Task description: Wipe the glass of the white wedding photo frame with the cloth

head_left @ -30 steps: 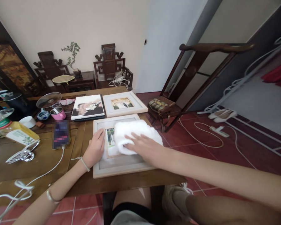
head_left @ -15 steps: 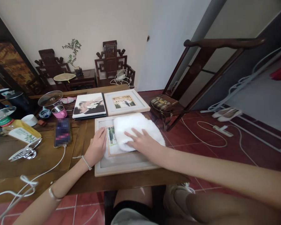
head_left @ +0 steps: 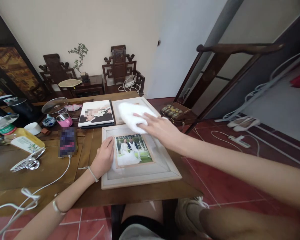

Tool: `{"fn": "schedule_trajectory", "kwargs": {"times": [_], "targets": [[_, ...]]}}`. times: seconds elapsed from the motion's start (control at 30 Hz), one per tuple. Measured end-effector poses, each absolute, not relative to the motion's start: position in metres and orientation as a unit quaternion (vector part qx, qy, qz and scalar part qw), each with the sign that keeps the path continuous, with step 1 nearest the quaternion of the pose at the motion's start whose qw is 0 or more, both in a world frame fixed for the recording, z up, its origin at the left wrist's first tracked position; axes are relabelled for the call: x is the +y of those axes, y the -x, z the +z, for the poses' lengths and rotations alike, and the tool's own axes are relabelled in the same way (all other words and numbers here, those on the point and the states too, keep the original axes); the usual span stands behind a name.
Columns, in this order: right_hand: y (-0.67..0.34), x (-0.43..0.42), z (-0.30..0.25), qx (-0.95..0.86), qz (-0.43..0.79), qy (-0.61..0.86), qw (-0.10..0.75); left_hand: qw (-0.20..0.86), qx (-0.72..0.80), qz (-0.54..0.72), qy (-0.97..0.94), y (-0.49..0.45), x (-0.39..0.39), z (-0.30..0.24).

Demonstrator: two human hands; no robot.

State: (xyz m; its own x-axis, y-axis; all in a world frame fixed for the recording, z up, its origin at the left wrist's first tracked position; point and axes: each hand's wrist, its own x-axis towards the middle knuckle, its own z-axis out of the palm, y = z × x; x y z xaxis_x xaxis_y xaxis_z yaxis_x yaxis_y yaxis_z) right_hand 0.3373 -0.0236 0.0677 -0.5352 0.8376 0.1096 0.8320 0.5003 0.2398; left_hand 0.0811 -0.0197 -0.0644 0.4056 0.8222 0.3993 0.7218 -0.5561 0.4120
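Note:
A picture frame (head_left: 140, 180) with a pale wide border lies flat on the wooden table, its photo (head_left: 133, 150) of two people in wedding clothes uncovered. My left hand (head_left: 105, 156) rests on the frame's left side, fingers together over the border, gripping it. A fluffy white towel (head_left: 130, 115) is under my right hand (head_left: 155, 126), whose fingers press into it. The towel is at the frame's far edge and hides part of a second picture frame (head_left: 117, 115) behind. Left of that frame lies a photo album (head_left: 97, 111) with a picture cover.
On the table's left are a phone (head_left: 67, 141) on a white cable, a clear hair claw (head_left: 30, 160), an oil bottle (head_left: 25, 140), a pink cup (head_left: 64, 120) and a kettle (head_left: 21, 106). A dark wooden chair (head_left: 212, 73) with a plaid bag (head_left: 173, 111) stands at right.
My right hand and the white towel have moved away from me, off the middle of the near frame, uncovering its photo. My left hand has stayed on the frame's left side.

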Motion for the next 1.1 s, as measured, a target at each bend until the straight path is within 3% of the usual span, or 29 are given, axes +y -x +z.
{"fn": "schedule_trajectory", "kwargs": {"times": [0.13,0.27,0.47,0.77,0.9,1.1], "targets": [[-0.348,0.010,0.045,0.863,0.205,-0.461,0.008,0.083,0.458,0.289,-0.837,-0.081,-0.018,-0.066],[-0.351,0.014,0.014,0.875,0.183,-0.440,0.088,0.090,0.455,0.289,-0.837,-0.081,-0.016,-0.067],[-0.341,-0.018,0.006,0.880,0.169,-0.431,0.106,0.100,0.462,0.289,-0.832,-0.081,-0.018,-0.066],[-0.308,-0.088,0.058,0.893,-0.045,-0.398,0.206,0.093,0.471,0.273,-0.834,-0.081,-0.021,-0.064],[-0.305,-0.100,0.062,0.881,-0.087,-0.424,0.192,0.088,0.469,0.273,-0.835,-0.082,-0.020,-0.063],[-0.320,-0.069,0.022,0.870,-0.025,-0.475,0.135,0.093,0.467,0.267,-0.838,-0.081,-0.019,-0.063]]}}
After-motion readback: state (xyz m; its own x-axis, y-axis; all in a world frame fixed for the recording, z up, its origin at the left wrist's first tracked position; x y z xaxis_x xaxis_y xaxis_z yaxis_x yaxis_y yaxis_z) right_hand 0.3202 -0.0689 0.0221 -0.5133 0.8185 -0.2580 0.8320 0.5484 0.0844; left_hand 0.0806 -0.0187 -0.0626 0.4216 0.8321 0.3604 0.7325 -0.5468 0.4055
